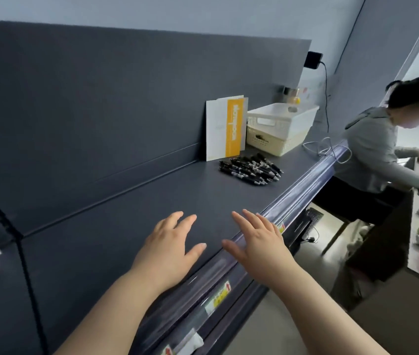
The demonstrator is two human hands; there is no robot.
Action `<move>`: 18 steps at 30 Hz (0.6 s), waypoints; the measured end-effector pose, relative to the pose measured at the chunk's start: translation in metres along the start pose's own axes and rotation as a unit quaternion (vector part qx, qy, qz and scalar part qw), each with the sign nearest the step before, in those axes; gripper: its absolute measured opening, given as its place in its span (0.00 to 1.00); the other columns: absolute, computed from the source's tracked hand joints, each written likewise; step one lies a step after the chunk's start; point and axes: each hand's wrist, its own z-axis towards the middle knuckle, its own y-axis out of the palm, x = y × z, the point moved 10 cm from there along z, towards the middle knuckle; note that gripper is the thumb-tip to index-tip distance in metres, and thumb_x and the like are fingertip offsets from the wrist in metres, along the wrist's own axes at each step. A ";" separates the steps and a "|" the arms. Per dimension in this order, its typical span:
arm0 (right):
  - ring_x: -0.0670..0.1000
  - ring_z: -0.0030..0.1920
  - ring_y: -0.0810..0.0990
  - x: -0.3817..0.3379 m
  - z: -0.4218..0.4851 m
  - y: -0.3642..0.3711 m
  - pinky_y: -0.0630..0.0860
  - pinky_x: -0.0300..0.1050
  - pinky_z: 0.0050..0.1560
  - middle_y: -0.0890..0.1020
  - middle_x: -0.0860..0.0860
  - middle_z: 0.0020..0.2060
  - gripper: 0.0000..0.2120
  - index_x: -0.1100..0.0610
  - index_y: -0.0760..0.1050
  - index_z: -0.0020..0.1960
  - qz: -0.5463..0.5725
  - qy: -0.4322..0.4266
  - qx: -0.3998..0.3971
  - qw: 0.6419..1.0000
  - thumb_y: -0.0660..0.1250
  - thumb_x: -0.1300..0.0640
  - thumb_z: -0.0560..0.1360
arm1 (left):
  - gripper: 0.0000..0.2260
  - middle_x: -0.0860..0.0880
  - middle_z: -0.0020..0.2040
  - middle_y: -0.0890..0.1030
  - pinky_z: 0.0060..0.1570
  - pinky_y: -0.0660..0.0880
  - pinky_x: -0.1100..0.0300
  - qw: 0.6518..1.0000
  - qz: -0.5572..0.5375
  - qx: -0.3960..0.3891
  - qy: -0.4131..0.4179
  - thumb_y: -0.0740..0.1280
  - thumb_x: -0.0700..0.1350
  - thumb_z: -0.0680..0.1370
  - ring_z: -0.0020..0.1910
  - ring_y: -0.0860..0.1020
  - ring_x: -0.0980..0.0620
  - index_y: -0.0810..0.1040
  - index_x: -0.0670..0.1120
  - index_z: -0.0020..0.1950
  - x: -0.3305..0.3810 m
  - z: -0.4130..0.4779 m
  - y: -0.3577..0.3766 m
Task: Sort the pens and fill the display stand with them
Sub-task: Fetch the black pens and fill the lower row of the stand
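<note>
Left hand [170,248] and right hand [257,242] lie flat, fingers straight and spread, holding nothing, at the front of a matte dark grey shelf [131,208]. Well beyond them, a loose heap of slim black pens [250,168] lies mostly parallel, tips toward the clear plastic edge strip [303,190], beside an upright white-and-yellow card [225,128] and stacked latticed plastic baskets [280,126].

Head camera looks down, tilted, along the dark shelf [152,201], close above it.

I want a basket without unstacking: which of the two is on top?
The white basket, with a slot handle in its end; it sits on the cream basket, beyond the black pens.
</note>
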 end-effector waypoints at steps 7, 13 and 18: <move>0.52 0.76 0.49 0.108 0.075 -0.024 0.47 0.50 0.74 0.52 0.49 0.76 0.33 0.47 0.49 0.76 0.016 -0.054 -0.044 0.997 0.51 0.35 0.77 | 0.24 0.53 0.70 0.66 0.61 0.69 0.57 0.988 -0.093 0.018 -0.118 0.59 0.58 0.78 0.65 0.69 0.53 0.62 0.54 0.74 0.065 0.092 0.048; 0.53 0.73 0.57 0.169 0.143 -0.047 0.55 0.46 0.72 0.60 0.52 0.74 0.29 0.55 0.55 0.75 0.051 -0.078 -0.031 0.995 0.52 0.41 0.79 | 0.24 0.52 0.62 0.75 0.59 0.70 0.57 0.959 -0.172 0.014 -0.224 0.60 0.57 0.78 0.57 0.75 0.52 0.66 0.49 0.72 0.077 0.154 0.076; 0.58 0.69 0.62 0.192 0.201 -0.047 0.62 0.49 0.66 0.67 0.54 0.68 0.22 0.57 0.64 0.69 0.099 -0.051 -0.048 0.993 0.53 0.46 0.80 | 0.24 0.51 0.61 0.75 0.53 0.72 0.56 0.924 -0.257 0.050 -0.277 0.61 0.55 0.79 0.48 0.77 0.51 0.64 0.49 0.73 0.065 0.205 0.081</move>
